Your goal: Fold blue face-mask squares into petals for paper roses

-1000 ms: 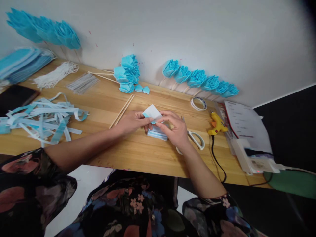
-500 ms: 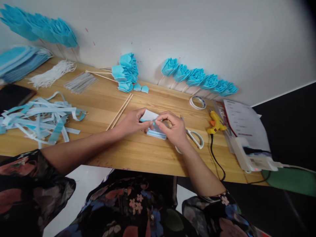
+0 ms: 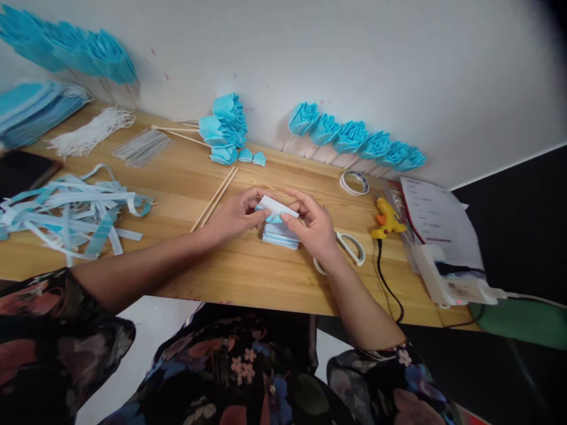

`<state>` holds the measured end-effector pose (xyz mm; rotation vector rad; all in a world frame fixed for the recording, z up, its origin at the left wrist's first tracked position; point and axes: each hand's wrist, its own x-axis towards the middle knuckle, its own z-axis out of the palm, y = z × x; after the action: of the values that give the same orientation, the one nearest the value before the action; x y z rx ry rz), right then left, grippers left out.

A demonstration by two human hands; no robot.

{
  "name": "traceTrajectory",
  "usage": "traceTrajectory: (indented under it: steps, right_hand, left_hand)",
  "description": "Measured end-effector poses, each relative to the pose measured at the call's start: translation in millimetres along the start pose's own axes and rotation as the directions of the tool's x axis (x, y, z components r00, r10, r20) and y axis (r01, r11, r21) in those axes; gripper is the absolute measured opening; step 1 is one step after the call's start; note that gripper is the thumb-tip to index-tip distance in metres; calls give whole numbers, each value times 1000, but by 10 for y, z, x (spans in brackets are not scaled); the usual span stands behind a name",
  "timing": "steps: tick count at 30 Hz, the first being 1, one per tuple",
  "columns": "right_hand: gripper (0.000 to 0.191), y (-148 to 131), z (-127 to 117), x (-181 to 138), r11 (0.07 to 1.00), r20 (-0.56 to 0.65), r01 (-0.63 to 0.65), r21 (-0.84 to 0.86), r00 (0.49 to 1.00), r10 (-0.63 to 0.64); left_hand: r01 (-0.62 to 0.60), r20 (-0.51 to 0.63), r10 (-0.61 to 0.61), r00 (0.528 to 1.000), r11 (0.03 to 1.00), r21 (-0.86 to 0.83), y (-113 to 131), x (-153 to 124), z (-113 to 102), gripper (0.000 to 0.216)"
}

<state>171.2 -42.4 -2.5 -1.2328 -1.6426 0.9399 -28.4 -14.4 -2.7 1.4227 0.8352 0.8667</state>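
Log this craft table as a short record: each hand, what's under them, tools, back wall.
Left hand: pinches left end of a folded white-and-blue fabric piece
Right hand: pinches its right end
Under hands: small stack of blue-and-white fabric pieces on the wooden table
Tools, right of hands: white-handled scissors, yellow glue gun, white tape roll
Back wall: row of blue folded-fabric flowers
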Motion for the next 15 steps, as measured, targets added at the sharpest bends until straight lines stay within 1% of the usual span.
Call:
traceTrajectory:
  steps: [1, 3, 5, 7, 9, 10, 11, 13, 15]
  right_hand:
    - [52, 7, -2, 3, 999, 21, -24, 31, 999, 23]
    - [57, 17, -3, 8, 994, 66, -66, 84, 996, 60]
    - [51, 25, 0, 10, 986, 118, -96, 136, 990, 80]
    - [37, 31, 6, 9, 981, 138, -102, 166, 987, 79]
    - [23, 32, 11, 8, 982, 111, -82, 168, 992, 64]
    - [20, 32, 13, 9, 984, 86, -69, 165, 995, 55]
    - [18, 30, 14, 11, 985, 59, -57, 165, 997, 47]
    - [18, 23, 20, 14, 983, 21, -41, 177, 999, 37]
    - [18, 17, 29, 16, 982, 6, -36, 183, 999, 35]
  left_hand:
    - [-13, -23, 13, 1000, 1000, -2, 10, -4, 4, 26]
    - [-52, -81, 53, 995, 998, 20, 36, -18, 17, 33]
    - [-97, -132, 102, 986, 994, 41, 65, -36, 28, 39]
    - [-122, -144, 123, 982, 992, 15, 88, -49, 36, 48]
    - [-104, -112, 98, 989, 994, -44, 97, -53, 39, 58]
    - [-78, -83, 72, 994, 994, -71, 96, -51, 39, 59]
    - [-44, -45, 41, 998, 995, -85, 93, -49, 39, 56]
    - [23, 29, -20, 999, 997, -76, 83, -45, 40, 42]
    - [56, 60, -54, 997, 998, -34, 74, -45, 39, 30]
